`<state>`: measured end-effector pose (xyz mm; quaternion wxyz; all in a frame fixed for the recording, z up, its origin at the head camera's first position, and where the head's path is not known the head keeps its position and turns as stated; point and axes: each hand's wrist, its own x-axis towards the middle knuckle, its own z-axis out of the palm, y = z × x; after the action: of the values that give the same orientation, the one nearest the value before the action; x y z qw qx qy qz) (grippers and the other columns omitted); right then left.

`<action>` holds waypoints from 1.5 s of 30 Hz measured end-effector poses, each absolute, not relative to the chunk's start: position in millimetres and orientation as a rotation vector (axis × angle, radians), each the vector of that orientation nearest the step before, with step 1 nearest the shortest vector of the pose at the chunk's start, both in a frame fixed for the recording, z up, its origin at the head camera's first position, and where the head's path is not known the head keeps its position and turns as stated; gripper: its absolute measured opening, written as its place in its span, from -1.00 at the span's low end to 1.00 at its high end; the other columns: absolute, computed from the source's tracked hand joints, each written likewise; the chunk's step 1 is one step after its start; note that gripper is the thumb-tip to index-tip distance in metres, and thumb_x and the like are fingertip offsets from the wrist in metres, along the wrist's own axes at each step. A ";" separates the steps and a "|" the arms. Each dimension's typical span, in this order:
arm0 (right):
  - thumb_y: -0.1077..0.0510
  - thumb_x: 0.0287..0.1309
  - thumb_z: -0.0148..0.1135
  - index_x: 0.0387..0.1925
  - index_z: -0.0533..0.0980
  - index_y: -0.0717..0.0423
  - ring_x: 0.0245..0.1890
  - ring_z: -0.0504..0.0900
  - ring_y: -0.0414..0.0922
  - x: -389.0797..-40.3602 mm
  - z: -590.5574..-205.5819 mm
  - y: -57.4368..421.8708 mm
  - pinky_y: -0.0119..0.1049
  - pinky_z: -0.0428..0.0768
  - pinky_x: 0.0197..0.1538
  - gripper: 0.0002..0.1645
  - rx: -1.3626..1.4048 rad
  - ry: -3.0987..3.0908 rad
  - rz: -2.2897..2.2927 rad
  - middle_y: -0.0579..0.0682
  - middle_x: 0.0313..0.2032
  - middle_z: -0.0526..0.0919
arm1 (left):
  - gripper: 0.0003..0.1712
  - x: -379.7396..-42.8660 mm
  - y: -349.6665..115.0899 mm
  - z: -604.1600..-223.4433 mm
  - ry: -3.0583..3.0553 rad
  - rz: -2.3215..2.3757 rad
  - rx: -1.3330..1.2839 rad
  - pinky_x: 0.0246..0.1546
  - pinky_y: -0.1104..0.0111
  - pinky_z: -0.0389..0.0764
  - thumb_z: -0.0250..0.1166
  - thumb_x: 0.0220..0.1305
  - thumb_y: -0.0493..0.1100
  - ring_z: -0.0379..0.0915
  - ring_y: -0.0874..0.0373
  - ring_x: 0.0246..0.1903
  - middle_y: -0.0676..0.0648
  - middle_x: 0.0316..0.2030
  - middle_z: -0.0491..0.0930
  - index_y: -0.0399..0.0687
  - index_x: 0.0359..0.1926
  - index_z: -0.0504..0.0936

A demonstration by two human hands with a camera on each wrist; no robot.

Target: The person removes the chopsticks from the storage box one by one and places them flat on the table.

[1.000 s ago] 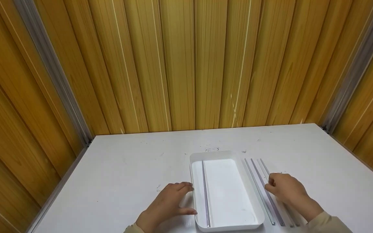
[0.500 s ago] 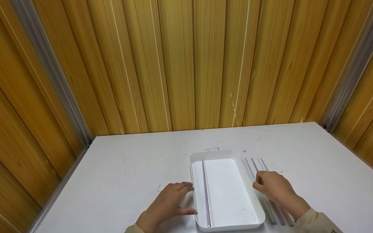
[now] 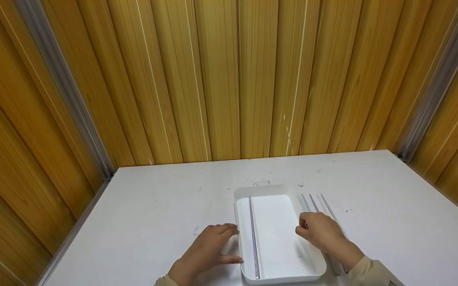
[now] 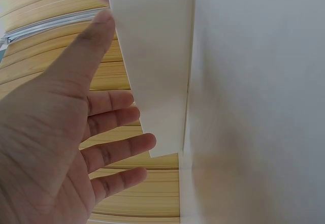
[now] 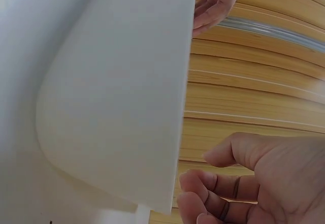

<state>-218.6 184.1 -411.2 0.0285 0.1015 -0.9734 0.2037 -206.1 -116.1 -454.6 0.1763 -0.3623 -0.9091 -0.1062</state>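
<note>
**Four outside, one inside**

Four slender, silvery rods (image 3: 331,211) lie on the white table (image 3: 173,206), just right of one shallow, white, round-cornered tray (image 3: 282,279); inside, one slim violet-grey rod (image 3: 253,238) lies lengthwise near the left wall. The left hand (image 3: 212,246) — fingers spread, grip released — is at that wall (whether touching, I cannot tell). The right hand (image 3: 320,231) hovers over the opposite rim, loosely curled, thumb and index finger apart. Yellow wood-patterned panels (image 3: 221,79) enclose the table.
</note>
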 end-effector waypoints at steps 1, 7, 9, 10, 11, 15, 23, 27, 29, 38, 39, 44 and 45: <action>0.17 0.08 0.23 -0.54 0.50 0.11 -0.65 0.38 -0.21 -218.6 -411.7 182.8 -0.44 0.32 -0.61 -0.86 0.316 -3.000 0.630 -0.11 -0.66 0.48 | -0.28 -206.2 -116.2 -454.9 -2.571 -0.299 -1.025 0.06 0.25 0.58 0.26 0.05 0.39 0.56 0.14 0.03 0.01 0.08 0.58 -0.04 0.04 0.56; 0.17 0.06 0.25 -0.54 0.51 0.11 -0.64 0.39 -0.21 -218.6 -414.5 174.1 -0.43 0.33 -0.60 -0.86 0.309 -3.005 0.635 -0.11 -0.65 0.50 | -0.28 -206.6 -116.5 -454.8 -2.564 -0.284 -1.017 0.05 0.26 0.58 0.27 0.05 0.39 0.55 0.15 0.03 0.02 0.08 0.58 -0.02 0.04 0.56; 0.17 0.05 0.24 -0.54 0.51 0.10 -0.62 0.39 -0.21 -218.6 -416.6 171.2 -0.42 0.33 -0.59 -0.87 0.308 -3.014 0.636 -0.11 -0.64 0.50 | -0.29 -206.4 -116.7 -454.6 -2.559 -0.282 -1.019 0.04 0.27 0.58 0.27 0.05 0.39 0.56 0.15 0.03 0.02 0.07 0.58 -0.02 0.03 0.56; 0.18 0.04 0.24 -0.55 0.51 0.09 -0.62 0.38 -0.21 -218.6 -417.8 169.7 -0.42 0.32 -0.58 -0.87 0.310 -3.015 0.636 -0.12 -0.63 0.50 | -0.29 -206.5 -116.8 -454.6 -2.555 -0.279 -1.020 0.03 0.27 0.58 0.28 0.05 0.38 0.56 0.15 0.02 0.02 0.07 0.59 -0.02 0.03 0.56; 0.18 0.03 0.24 -0.56 0.50 0.08 -0.62 0.38 -0.21 -218.5 -418.8 168.4 -0.42 0.32 -0.58 -0.87 0.309 -3.018 0.639 -0.12 -0.63 0.50 | -0.29 -206.5 -116.8 -454.5 -2.555 -0.280 -1.021 0.03 0.27 0.58 0.28 0.05 0.38 0.56 0.15 0.02 0.02 0.06 0.59 -0.03 0.03 0.56; 0.19 -0.02 0.24 -0.58 0.50 0.07 -0.60 0.37 -0.20 -218.5 -422.5 164.1 -0.39 0.31 -0.55 -0.88 0.328 -3.001 0.639 -0.12 -0.63 0.51 | -0.29 -206.0 -116.3 -454.5 -2.575 -0.294 -1.015 0.05 0.26 0.57 0.28 0.05 0.38 0.55 0.14 0.04 0.01 0.07 0.59 -0.03 0.04 0.56; 0.20 -0.05 0.23 -0.58 0.50 0.08 -0.60 0.37 -0.19 -216.8 -425.8 154.2 -0.39 0.31 -0.54 -0.91 0.341 -3.015 0.667 -0.11 -0.62 0.52 | -0.29 -206.4 -115.5 -454.2 -2.613 -0.310 -1.004 0.09 0.25 0.56 0.30 0.04 0.37 0.54 0.15 0.05 0.02 0.09 0.58 -0.02 0.05 0.56; 0.21 -0.09 0.22 -0.61 0.48 0.07 -0.61 0.37 -0.19 -215.9 -427.2 147.5 -0.39 0.29 -0.55 -0.91 0.385 -3.010 0.688 -0.11 -0.63 0.51 | -0.27 -206.4 -115.3 -453.7 -2.642 -0.317 -0.996 0.10 0.24 0.56 0.26 0.05 0.39 0.54 0.15 0.06 0.02 0.11 0.56 -0.02 0.07 0.55; 0.21 -0.11 0.21 -0.62 0.47 0.07 -0.60 0.36 -0.19 -215.5 -427.6 144.2 -0.38 0.29 -0.55 -0.90 0.422 -3.001 0.695 -0.11 -0.63 0.51 | -0.26 -206.0 -115.2 -453.5 -2.647 -0.325 -0.994 0.10 0.23 0.56 0.26 0.05 0.39 0.54 0.15 0.06 0.02 0.12 0.56 -0.02 0.07 0.55; 0.20 -0.11 0.22 -0.63 0.46 0.07 -0.57 0.38 -0.17 -214.5 -429.9 130.6 -0.33 0.34 -0.52 -0.88 0.529 -3.012 0.687 -0.09 -0.60 0.53 | -0.26 -205.6 -114.7 -453.3 -2.643 -0.346 -0.980 0.10 0.25 0.56 0.28 0.03 0.39 0.54 0.16 0.08 0.02 0.11 0.58 -0.03 0.05 0.57; 0.19 -0.11 0.23 -0.63 0.46 0.07 -0.56 0.38 -0.17 -214.3 -430.2 129.1 -0.32 0.35 -0.51 -0.88 0.532 -3.019 0.686 -0.09 -0.60 0.53 | -0.27 -205.6 -114.8 -453.2 -2.643 -0.345 -0.979 0.10 0.25 0.56 0.28 0.03 0.39 0.53 0.15 0.08 0.02 0.11 0.58 -0.03 0.05 0.57; 0.19 -0.11 0.23 -0.62 0.49 0.09 -0.56 0.40 -0.16 -213.7 -432.4 121.7 -0.29 0.40 -0.50 -0.89 0.562 -3.034 0.686 -0.08 -0.58 0.56 | -0.29 -206.1 -115.0 -453.3 -2.608 -0.327 -0.990 0.07 0.25 0.57 0.29 0.03 0.37 0.54 0.15 0.06 0.02 0.09 0.59 -0.02 0.04 0.57; 0.19 -0.11 0.23 -0.62 0.49 0.09 -0.56 0.41 -0.16 -213.6 -433.1 120.4 -0.28 0.41 -0.50 -0.89 0.570 -3.035 0.684 -0.08 -0.58 0.56 | -0.29 -205.9 -114.9 -453.1 -2.604 -0.325 -0.991 0.07 0.25 0.57 0.30 0.03 0.37 0.54 0.15 0.06 0.02 0.08 0.59 -0.02 0.03 0.57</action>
<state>-213.6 120.4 -433.1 -0.0107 0.1802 -0.9595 0.2163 -205.9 -114.9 -453.1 0.1675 -0.3483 -0.9152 -0.1141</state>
